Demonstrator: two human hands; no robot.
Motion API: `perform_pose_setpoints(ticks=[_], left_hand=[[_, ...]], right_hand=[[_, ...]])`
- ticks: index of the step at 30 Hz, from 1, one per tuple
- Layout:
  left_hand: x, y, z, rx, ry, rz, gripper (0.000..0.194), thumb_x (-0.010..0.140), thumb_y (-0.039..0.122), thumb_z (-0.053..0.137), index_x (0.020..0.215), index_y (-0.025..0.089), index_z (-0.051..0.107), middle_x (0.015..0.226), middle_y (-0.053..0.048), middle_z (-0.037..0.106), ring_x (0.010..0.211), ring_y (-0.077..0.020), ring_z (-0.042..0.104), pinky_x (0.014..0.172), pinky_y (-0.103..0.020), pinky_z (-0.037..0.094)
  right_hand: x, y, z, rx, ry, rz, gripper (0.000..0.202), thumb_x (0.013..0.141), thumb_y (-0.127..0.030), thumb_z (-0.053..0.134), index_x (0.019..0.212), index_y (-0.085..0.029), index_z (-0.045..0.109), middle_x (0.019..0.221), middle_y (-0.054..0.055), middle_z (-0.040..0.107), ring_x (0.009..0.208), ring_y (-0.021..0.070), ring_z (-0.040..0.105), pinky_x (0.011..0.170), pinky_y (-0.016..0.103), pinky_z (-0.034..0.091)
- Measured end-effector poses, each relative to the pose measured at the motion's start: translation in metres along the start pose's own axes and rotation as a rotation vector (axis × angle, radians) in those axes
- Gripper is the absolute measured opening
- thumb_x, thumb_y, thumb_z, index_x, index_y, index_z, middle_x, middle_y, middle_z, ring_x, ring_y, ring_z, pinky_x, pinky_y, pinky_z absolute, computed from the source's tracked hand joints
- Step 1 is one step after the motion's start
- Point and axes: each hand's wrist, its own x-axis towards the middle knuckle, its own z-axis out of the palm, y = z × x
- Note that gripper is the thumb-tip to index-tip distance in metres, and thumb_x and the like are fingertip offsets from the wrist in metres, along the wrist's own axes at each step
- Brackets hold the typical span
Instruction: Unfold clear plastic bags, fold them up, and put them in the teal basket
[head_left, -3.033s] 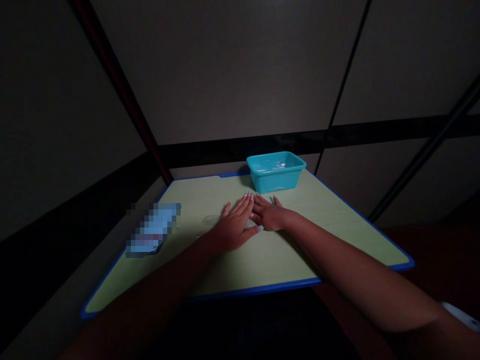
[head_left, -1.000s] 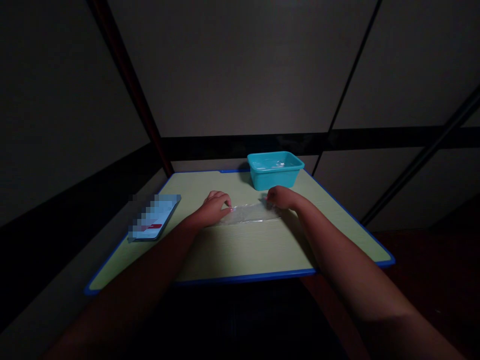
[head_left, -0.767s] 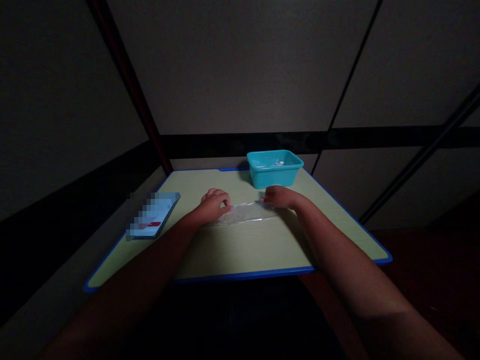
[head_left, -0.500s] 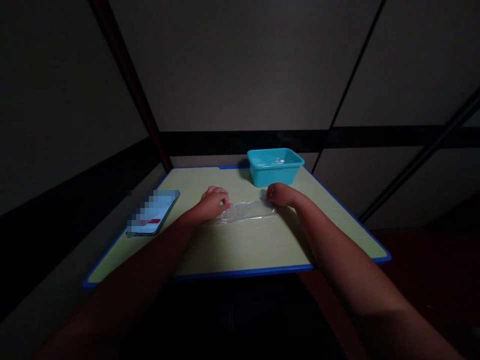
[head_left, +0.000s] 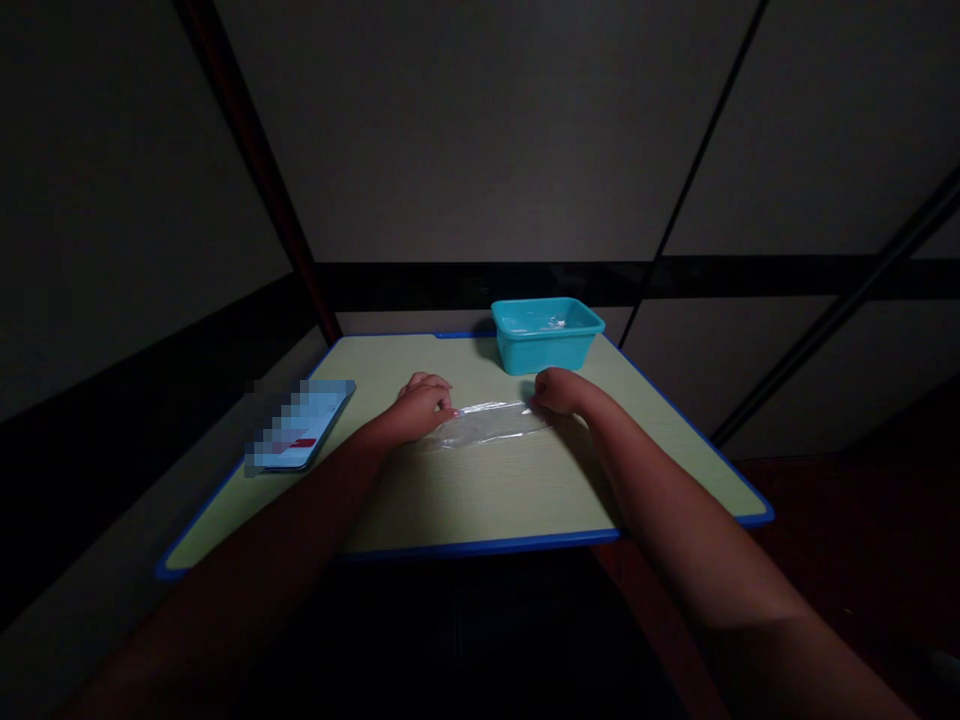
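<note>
A clear plastic bag [head_left: 491, 424] is stretched flat between my two hands, low over the tabletop. My left hand [head_left: 421, 405] pinches its left end between thumb and fingers. At the other end, my right hand [head_left: 556, 390] is closed on the plastic, its fingertips partly hidden by the back of the hand. Just behind my right hand stands a turquoise plastic basket [head_left: 545, 352] with some clear, shiny material inside.
The pale table [head_left: 480, 500] has a blue rim. On its left side lies a phone or tablet [head_left: 304, 425], its screen partly blurred out. Dark wall panels [head_left: 480, 130] rise right behind the table.
The bag looks slightly flatter and tauter between my hands. Both hands keep their hold and have hardly moved; the whole view has shifted a little.
</note>
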Motion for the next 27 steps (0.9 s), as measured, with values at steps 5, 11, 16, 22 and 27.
perform_pose_setpoints(ticks=[5, 11, 16, 22, 27], left_hand=[[-0.001, 0.001, -0.001, 0.012, -0.002, 0.004, 0.015, 0.073, 0.034, 0.060, 0.066, 0.021, 0.061, 0.110, -0.005, 0.060, 0.111, -0.0245, 0.042, 0.094, -0.040, 0.034], [-0.002, 0.004, -0.001, 0.066, 0.059, 0.043, 0.018, 0.076, 0.039, 0.057, 0.074, 0.021, 0.060, 0.105, -0.006, 0.060, 0.108, -0.0252, 0.044, 0.093, -0.041, 0.034], [-0.007, 0.017, -0.003, 0.089, 0.137, 0.124, 0.025, 0.080, 0.042, 0.053, 0.091, 0.021, 0.058, 0.112, -0.008, 0.058, 0.113, -0.0246, 0.043, 0.097, -0.041, 0.033], [-0.017, 0.041, 0.004, 0.145, -0.095, 0.081, 0.063, 0.085, 0.053, 0.038, 0.137, 0.018, 0.031, 0.148, -0.013, 0.025, 0.137, -0.0273, 0.016, 0.108, -0.053, 0.012], [-0.017, 0.040, 0.015, 0.209, -0.260, 0.017, 0.063, 0.091, 0.043, 0.021, 0.145, 0.013, 0.008, 0.152, -0.012, 0.008, 0.140, -0.0218, 0.007, 0.108, -0.053, 0.007]], right_hand=[[0.002, 0.003, 0.002, -0.011, -0.009, 0.037, 0.026, 0.080, -0.033, 0.057, 0.092, -0.014, 0.070, 0.095, 0.013, 0.069, 0.081, 0.0215, 0.063, 0.062, 0.024, 0.041], [0.007, 0.007, 0.005, 0.039, 0.102, 0.136, 0.033, 0.086, -0.036, 0.048, 0.101, -0.012, 0.064, 0.102, 0.017, 0.066, 0.091, 0.0260, 0.062, 0.070, 0.029, 0.044], [-0.009, -0.014, 0.004, 0.173, 0.331, -0.118, 0.042, 0.092, -0.043, 0.034, 0.117, -0.015, 0.054, 0.122, 0.016, 0.055, 0.111, 0.0254, 0.051, 0.090, 0.038, 0.040], [-0.027, -0.043, 0.017, 0.140, 0.037, -0.406, 0.060, 0.093, -0.046, 0.024, 0.146, -0.023, 0.010, 0.152, 0.007, 0.001, 0.139, 0.0241, -0.001, 0.105, 0.059, 0.004], [-0.018, -0.041, 0.027, 0.137, 0.093, -0.348, 0.059, 0.093, -0.044, 0.018, 0.146, -0.023, 0.001, 0.152, 0.004, -0.002, 0.139, 0.0200, -0.002, 0.106, 0.057, -0.001]])
